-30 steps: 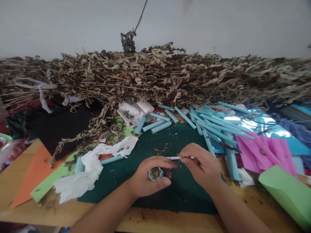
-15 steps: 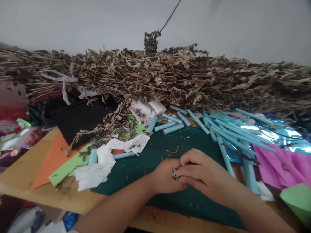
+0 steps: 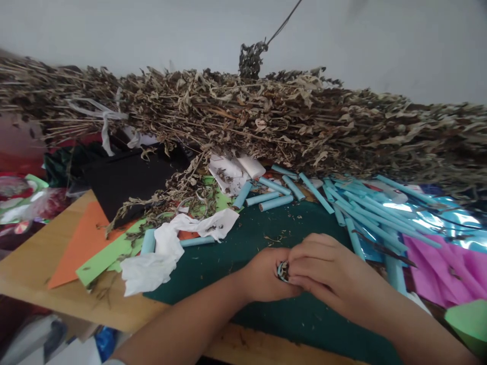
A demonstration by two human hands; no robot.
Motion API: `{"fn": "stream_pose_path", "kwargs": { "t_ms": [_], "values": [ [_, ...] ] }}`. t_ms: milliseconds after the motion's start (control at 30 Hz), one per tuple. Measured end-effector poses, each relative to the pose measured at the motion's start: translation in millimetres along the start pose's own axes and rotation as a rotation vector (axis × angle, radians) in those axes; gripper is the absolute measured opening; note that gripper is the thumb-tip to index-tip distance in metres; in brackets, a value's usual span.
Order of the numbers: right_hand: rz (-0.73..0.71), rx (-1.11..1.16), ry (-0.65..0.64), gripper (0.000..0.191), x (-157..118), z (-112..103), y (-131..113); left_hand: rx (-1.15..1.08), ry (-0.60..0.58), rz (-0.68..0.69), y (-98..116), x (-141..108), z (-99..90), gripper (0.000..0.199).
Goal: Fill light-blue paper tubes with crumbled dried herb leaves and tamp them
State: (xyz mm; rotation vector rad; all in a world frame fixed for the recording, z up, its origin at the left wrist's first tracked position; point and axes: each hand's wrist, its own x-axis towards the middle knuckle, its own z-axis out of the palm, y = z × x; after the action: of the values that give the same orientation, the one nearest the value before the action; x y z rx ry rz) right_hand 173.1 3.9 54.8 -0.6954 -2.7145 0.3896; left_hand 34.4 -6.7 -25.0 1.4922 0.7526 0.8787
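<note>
My left hand point(image 3: 266, 276) is closed around a short blue paper tube point(image 3: 282, 271), whose open end faces up toward me. Brown dried leaf bits show inside its mouth; the fist hides the rest of the tube. My right hand point(image 3: 319, 268) is closed too, its thumb and fingertips pressed at the right side of the tube's rim. Whether leaf bits are also between those fingertips is hidden. Both hands are over a dark green sheet point(image 3: 251, 233) scattered with leaf crumbs.
Dried leafy stalks point(image 3: 228, 111) lie across the back. Several blue paper tubes point(image 3: 276, 202) are behind the hands, longer ones point(image 3: 373, 213) at right. Crumpled white tissue point(image 3: 160, 258), green paper strips point(image 3: 102, 258), orange paper point(image 3: 76, 248) and a black sheet point(image 3: 133, 177) lie left, pink paper point(image 3: 441, 268) right.
My right fingertips have drawn back slightly from the tube's mouth, so more of the leaf filling shows. The whole view has shifted a little; my left hand keeps its grip.
</note>
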Motion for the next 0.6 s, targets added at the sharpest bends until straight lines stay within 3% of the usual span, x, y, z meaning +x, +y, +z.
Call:
{"fn": "stream_pose_path", "kwargs": {
  "t_ms": [267, 433, 600],
  "values": [
    [-0.044, -0.199, 0.071, 0.017, -8.5, 7.4, -5.6, 0.007, 0.001, 0.001, 1.0, 0.2, -2.3, 0.019],
    [0.036, -0.194, 0.094, 0.018, -8.7, 8.0, -4.3, -0.211, -0.093, 0.016, 7.3, -5.2, -9.9, 0.024],
    [0.049, -0.131, 0.047, 0.019, -13.9, 4.5, -1.0, -0.211, -0.055, 0.013, 9.0, -7.3, -15.5, 0.020]
  ]
}}
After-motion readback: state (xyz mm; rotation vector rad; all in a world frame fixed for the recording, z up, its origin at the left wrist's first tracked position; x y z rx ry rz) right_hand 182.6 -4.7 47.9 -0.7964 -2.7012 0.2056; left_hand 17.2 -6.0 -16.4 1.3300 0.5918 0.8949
